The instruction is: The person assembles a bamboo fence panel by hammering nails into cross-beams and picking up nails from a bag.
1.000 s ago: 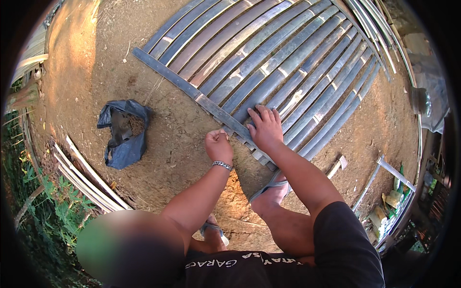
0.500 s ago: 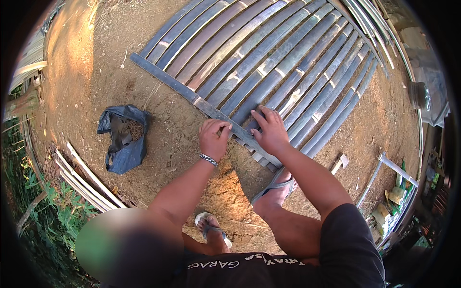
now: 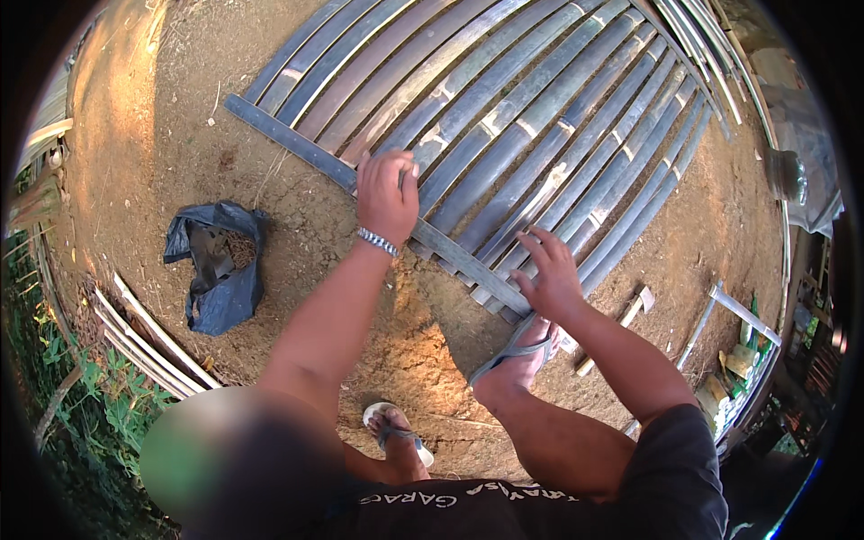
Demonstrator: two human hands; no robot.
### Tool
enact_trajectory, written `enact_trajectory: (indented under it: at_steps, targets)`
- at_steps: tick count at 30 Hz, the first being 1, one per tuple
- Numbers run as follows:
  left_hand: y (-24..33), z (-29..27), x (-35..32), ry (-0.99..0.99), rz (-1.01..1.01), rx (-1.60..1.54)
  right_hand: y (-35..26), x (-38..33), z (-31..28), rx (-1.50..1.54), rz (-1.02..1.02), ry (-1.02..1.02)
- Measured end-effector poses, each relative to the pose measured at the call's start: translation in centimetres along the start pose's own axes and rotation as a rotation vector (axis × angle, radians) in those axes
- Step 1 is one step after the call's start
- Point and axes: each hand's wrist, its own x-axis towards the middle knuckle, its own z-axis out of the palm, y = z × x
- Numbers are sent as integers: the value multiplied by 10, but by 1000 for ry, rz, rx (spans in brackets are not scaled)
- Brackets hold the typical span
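Observation:
A panel of long split-bamboo slats (image 3: 504, 135) lies on the ground ahead, joined along its near side by a dark cross strip (image 3: 288, 138). Over the middle of that strip is my left hand (image 3: 389, 200), its fingers curled and thumb drawn in; whatever it holds, if anything, is hidden. Farther right, my right hand (image 3: 552, 274) hovers at or just above the slat ends, fingers apart and nothing in them. Right of my foot lies a hammer (image 3: 616, 330) with a wooden handle.
A dark plastic bag (image 3: 223, 292) with small brown bits inside stands open at left. Pale bamboo strips (image 3: 148, 346) lie beyond it, beside green plants (image 3: 99, 405). My sandalled right foot (image 3: 517, 360) is close to the panel's near corner. More bamboo poles (image 3: 733, 85) lie far right.
My left hand has moved left and farther along the strip. My right hand has shifted right and nearer, off the middle slats. The hammer's handle now shows more fully.

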Motion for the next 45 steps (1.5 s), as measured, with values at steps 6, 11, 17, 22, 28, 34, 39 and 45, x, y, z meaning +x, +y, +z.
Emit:
enact_trajectory:
  at_steps: [6, 11, 17, 22, 28, 34, 39, 45]
  targets:
    - [-8, 12, 7, -17, 47, 159, -35, 30, 12, 132, -68, 71]
    - [-13, 14, 12, -48, 108, 209, -22, 27, 13, 102, 8, 62]
    - [-8, 13, 7, -148, 50, 280, -3, 15, -15, 64, 7, -9]
    - [-9, 12, 11, -142, 66, 283, 14, 5, -40, 5, 175, -97]
    - [-8, 15, 11, -144, 72, 289, 17, -29, -44, -71, 286, -239]
    - [-12, 14, 10, -134, 62, 283, -35, -38, -27, -322, 143, -704]
    - [-5, 13, 12, -139, 47, 262, -73, -42, -23, -316, 197, -786]
    - [-6, 14, 11, -153, 49, 278, -86, -38, -19, -254, 324, -768]
